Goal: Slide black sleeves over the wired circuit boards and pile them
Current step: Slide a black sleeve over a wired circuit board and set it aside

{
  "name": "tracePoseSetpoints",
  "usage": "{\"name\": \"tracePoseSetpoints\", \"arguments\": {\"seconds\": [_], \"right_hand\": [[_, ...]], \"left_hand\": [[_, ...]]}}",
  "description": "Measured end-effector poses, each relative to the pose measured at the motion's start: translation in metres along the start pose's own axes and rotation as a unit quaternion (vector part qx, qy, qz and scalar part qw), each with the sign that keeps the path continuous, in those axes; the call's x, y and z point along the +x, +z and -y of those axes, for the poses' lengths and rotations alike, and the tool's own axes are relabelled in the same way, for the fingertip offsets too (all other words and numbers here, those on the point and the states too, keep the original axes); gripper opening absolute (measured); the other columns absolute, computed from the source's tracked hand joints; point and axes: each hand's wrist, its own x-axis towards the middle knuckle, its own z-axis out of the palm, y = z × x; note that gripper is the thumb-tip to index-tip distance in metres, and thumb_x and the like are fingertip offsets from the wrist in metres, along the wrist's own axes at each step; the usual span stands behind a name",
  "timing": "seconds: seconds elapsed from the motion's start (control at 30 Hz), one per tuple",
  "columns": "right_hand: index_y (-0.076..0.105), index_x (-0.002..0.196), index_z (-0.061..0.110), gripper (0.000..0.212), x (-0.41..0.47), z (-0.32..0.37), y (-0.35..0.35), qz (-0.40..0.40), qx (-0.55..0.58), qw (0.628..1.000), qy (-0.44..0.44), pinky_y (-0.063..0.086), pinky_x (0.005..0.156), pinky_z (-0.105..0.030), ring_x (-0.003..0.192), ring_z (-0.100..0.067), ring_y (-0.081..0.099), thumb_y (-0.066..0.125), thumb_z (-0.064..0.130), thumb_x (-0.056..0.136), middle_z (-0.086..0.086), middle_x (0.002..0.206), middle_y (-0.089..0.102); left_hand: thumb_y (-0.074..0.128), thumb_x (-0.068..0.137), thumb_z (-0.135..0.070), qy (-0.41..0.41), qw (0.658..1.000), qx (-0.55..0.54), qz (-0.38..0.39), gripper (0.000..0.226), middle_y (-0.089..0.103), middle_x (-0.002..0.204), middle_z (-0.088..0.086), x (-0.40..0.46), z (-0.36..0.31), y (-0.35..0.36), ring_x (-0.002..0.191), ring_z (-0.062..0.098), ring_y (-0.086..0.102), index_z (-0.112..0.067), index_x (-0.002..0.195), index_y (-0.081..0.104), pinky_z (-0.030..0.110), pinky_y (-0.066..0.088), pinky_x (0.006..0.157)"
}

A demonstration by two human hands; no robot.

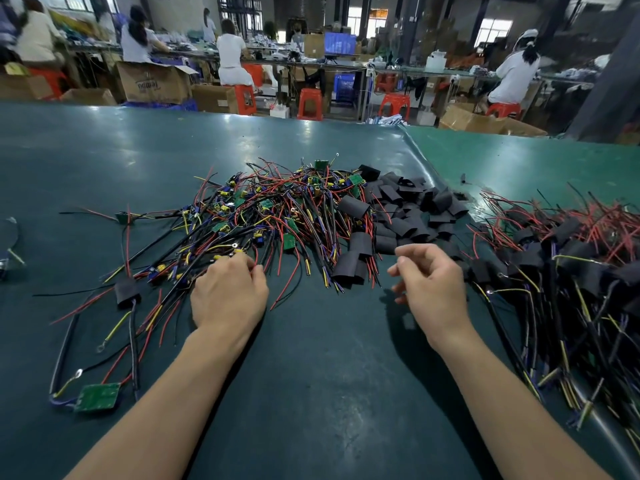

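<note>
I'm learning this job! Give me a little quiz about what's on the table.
1. True or false: the right hand holds a sleeve.
2. Which pile does the left hand touch? A) loose black sleeves B) bare wired boards C) finished sleeved pile
3. What colour is the lone bare board near the left forearm?

Key: 1 false, it holds nothing. 2 B. 3 green.
</note>
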Motion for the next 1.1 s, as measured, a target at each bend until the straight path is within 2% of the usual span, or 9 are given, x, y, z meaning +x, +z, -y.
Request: {"name": "tracePoseSetpoints", "arguments": {"seconds": [0.13,0.27,0.4,0.57,0.63,0.8,0.93,1.03,1.1], "right_hand": [[0.066,0.085,0.027,0.019,-0.006,-0.003,0.006,0.052,-0.093,0.992,-0.065,0.053,0.056,-0.03,0.057,-0.004,0.061,0.06,0.012,0.094,0.005,0.07,0.07],[0.067,0.087,0.025,0.012,-0.01,-0.003,0.01,0.094,-0.136,0.98,-0.107,0.057,0.069,-0.04,0.068,-0.016,0.065,0.063,0.016,0.094,0.0,0.071,0.069],[0.068,0.094,0.022,0.005,-0.009,-0.005,0.01,0.101,-0.167,0.971,-0.14,0.055,0.07,-0.041,0.064,-0.014,0.062,0.064,0.019,0.093,0.003,0.07,0.069],[0.049,0.14,0.026,0.059,-0.009,-0.003,0.015,0.176,-0.21,0.932,-0.237,0.054,0.069,-0.042,0.063,-0.014,0.061,0.074,0.024,0.087,0.013,0.081,0.063],[0.045,0.145,0.027,0.063,-0.011,-0.002,0.021,0.219,-0.211,0.916,-0.263,0.054,0.068,-0.043,0.065,-0.016,0.06,0.071,0.028,0.088,0.009,0.091,0.063],[0.069,0.116,0.009,0.029,-0.009,-0.002,0.027,0.213,-0.191,0.894,-0.344,0.054,0.078,-0.039,0.089,-0.025,0.066,0.06,0.012,0.089,-0.006,0.102,0.07],[0.071,0.101,0.0,0.025,-0.004,-0.005,0.027,0.134,-0.152,0.927,-0.316,0.049,0.08,-0.016,0.085,-0.017,0.066,0.058,0.019,0.092,-0.011,0.095,0.072],[0.069,0.086,0.006,0.035,-0.004,-0.006,0.029,0.097,-0.082,0.962,-0.243,0.057,0.067,-0.047,0.067,-0.025,0.067,0.056,0.038,0.091,-0.007,0.078,0.07],[0.064,0.078,0.013,0.037,-0.003,-0.006,0.028,0.062,-0.037,0.977,-0.2,0.052,0.056,-0.053,0.059,-0.027,0.064,0.055,0.047,0.088,-0.007,0.067,0.066]], "left_hand": [[0.055,0.095,-0.033,0.02,0.998,-0.053,-0.016,0.022,0.069,0.099,0.005,-0.003,-0.007,0.002,0.091,0.034,0.062,-0.018,0.1,0.07,0.036,0.041,0.073],[0.056,0.096,-0.025,0.094,0.977,-0.14,-0.13,0.015,0.068,0.089,0.005,-0.008,-0.017,0.0,0.08,0.032,0.062,-0.014,0.09,0.064,0.035,0.04,0.066],[0.054,0.096,-0.022,0.191,0.93,-0.221,-0.226,0.015,0.065,0.075,0.003,-0.008,-0.02,-0.003,0.064,0.025,0.058,-0.011,0.091,0.063,0.035,0.041,0.062],[0.051,0.098,-0.021,0.372,0.854,-0.339,-0.13,0.011,0.064,0.085,-0.004,-0.025,-0.032,-0.001,0.073,0.011,0.06,-0.014,0.102,0.059,0.022,0.048,0.071],[0.048,0.1,-0.022,0.403,0.838,-0.358,-0.082,0.012,0.065,0.09,-0.003,-0.029,-0.034,-0.003,0.076,0.012,0.063,-0.016,0.106,0.057,0.022,0.049,0.074],[0.046,0.1,-0.02,0.438,0.811,-0.387,-0.001,0.02,0.062,0.104,-0.006,-0.032,-0.037,-0.006,0.091,0.017,0.063,-0.011,0.111,0.059,0.028,0.051,0.083],[0.059,0.092,-0.021,0.452,0.818,-0.355,0.015,0.028,0.067,0.112,0.004,-0.03,-0.039,-0.004,0.106,0.022,0.062,-0.002,0.112,0.065,0.042,0.051,0.089],[0.065,0.087,-0.026,0.451,0.826,-0.336,-0.041,0.029,0.067,0.112,0.004,-0.028,-0.04,-0.003,0.104,0.022,0.062,-0.003,0.104,0.068,0.042,0.049,0.089],[0.069,0.086,-0.02,0.428,0.84,-0.32,-0.094,0.019,0.067,0.101,0.005,-0.026,-0.04,0.0,0.094,0.024,0.062,-0.003,0.094,0.069,0.042,0.049,0.083]]}}
